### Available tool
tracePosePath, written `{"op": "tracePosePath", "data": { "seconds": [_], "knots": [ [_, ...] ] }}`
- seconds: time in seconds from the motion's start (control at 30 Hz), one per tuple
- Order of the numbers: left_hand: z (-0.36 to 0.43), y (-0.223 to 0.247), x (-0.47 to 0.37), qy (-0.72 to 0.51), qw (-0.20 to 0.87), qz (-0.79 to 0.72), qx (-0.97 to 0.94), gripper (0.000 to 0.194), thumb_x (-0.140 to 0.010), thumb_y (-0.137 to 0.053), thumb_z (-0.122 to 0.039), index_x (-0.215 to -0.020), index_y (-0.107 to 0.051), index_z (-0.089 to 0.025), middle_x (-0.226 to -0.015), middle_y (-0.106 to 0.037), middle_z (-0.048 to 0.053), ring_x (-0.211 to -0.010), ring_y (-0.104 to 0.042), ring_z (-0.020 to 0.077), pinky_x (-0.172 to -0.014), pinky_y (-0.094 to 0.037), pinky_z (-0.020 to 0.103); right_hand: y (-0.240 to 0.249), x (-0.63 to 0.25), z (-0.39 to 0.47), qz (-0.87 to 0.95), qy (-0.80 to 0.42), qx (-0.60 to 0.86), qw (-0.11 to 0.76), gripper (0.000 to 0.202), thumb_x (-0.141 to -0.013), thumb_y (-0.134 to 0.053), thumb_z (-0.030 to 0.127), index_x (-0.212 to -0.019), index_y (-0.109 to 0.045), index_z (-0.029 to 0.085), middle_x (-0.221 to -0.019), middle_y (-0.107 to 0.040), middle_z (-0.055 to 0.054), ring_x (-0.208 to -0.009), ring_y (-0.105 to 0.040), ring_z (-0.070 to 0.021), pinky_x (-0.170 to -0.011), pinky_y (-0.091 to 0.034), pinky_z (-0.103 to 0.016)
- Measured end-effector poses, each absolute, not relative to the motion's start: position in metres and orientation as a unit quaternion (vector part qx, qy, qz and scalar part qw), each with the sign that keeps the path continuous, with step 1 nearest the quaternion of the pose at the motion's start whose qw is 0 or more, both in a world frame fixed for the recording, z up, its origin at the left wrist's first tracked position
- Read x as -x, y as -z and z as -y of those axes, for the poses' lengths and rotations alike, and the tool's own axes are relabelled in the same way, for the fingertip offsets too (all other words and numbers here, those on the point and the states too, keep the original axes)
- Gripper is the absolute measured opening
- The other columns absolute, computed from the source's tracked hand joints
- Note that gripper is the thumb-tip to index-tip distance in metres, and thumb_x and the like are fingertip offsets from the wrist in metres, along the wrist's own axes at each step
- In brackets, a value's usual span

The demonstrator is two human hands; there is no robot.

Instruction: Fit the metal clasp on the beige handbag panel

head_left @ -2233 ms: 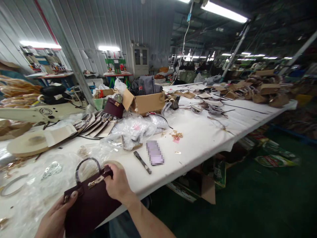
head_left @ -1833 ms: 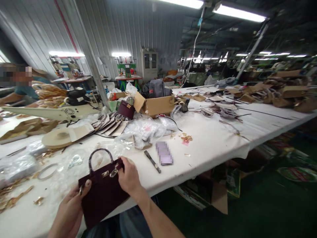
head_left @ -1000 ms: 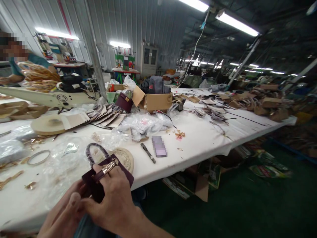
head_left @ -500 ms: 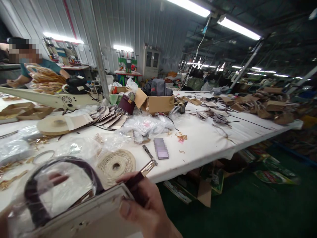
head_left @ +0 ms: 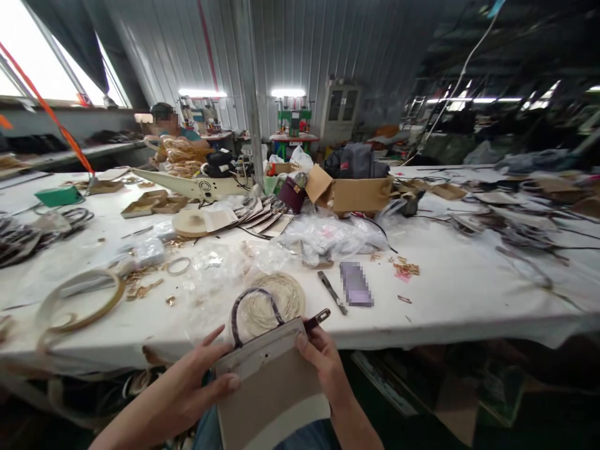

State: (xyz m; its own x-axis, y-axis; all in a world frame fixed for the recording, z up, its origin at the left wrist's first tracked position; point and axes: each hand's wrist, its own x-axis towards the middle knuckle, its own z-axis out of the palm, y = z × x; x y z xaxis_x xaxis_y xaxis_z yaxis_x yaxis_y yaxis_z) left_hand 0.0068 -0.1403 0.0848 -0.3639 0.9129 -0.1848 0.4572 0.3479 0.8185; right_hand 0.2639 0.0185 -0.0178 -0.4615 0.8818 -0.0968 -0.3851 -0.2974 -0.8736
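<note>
Hands, left [head_left: 187, 390] and right [head_left: 323, 362], grip handbag [head_left: 272, 387] over table [head_left: 469, 287] edge.

Both forearms are bare with no sleeves, rings or watch, and blue trousers cover the lap.

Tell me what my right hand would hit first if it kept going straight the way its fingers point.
The right hand grips the bag, fingers pointing up-left. Straight on lies the bag's dark handle, then probably the coil of pale cord on the table; depth is unclear.
</note>
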Motion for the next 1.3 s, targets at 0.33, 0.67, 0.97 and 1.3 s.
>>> {"op": "tracePosePath", "data": {
  "seconds": [0.33,0.67,0.97,1.3],
  "knots": [
    [0.022,-0.065,0.029,-0.202,0.323,-0.749,-0.542,0.039,-0.100,-0.061,-0.061,-0.097,-0.071,-0.024,-0.088,-0.077,0.007,-0.077,-0.071,0.0257,-0.064,-0.047,0.034,0.025,-0.225,-0.103,0.552,-0.622,0.373,0.413,0.069,-0.089,-0.087,0.073,-0.124,-0.086,0.014,-0.094,-0.086,-0.011,-0.087,-0.077,-0.0298,-0.079,-0.057,-0.038],
    [-0.021,0.000,0.052,-0.225,0.178,-0.816,-0.501,0.027,-0.099,-0.064,-0.044,-0.085,-0.069,-0.022,-0.093,-0.075,0.012,-0.093,-0.068,0.0282,-0.090,-0.052,0.040,0.078,-0.198,-0.145,0.656,-0.424,0.439,0.443,0.052,-0.088,-0.075,0.065,-0.108,-0.087,0.019,-0.133,-0.085,-0.021,-0.124,-0.077,-0.0383,-0.111,-0.061,-0.050],
    [-0.024,0.021,0.041,-0.288,0.201,-0.817,-0.457,0.037,-0.099,-0.062,-0.040,-0.117,-0.079,-0.013,-0.101,-0.077,0.011,-0.095,-0.071,0.0281,-0.092,-0.055,0.040,0.085,-0.189,-0.151,0.650,-0.476,0.406,0.432,0.058,-0.098,-0.068,0.055,-0.140,-0.081,0.017,-0.144,-0.083,-0.018,-0.139,-0.075,-0.0376,-0.129,-0.054,-0.055],
    [-0.026,0.012,0.039,-0.370,0.223,-0.799,-0.419,0.043,-0.081,-0.072,-0.060,-0.100,-0.082,-0.023,-0.084,-0.080,0.008,-0.089,-0.077,0.0327,-0.081,-0.061,0.039,0.086,-0.188,-0.157,0.643,-0.498,0.390,0.432,0.049,-0.094,-0.073,0.045,-0.135,-0.081,0.019,-0.135,-0.086,-0.013,-0.126,-0.079,-0.0316,-0.119,-0.061,-0.048]
  ]
}}
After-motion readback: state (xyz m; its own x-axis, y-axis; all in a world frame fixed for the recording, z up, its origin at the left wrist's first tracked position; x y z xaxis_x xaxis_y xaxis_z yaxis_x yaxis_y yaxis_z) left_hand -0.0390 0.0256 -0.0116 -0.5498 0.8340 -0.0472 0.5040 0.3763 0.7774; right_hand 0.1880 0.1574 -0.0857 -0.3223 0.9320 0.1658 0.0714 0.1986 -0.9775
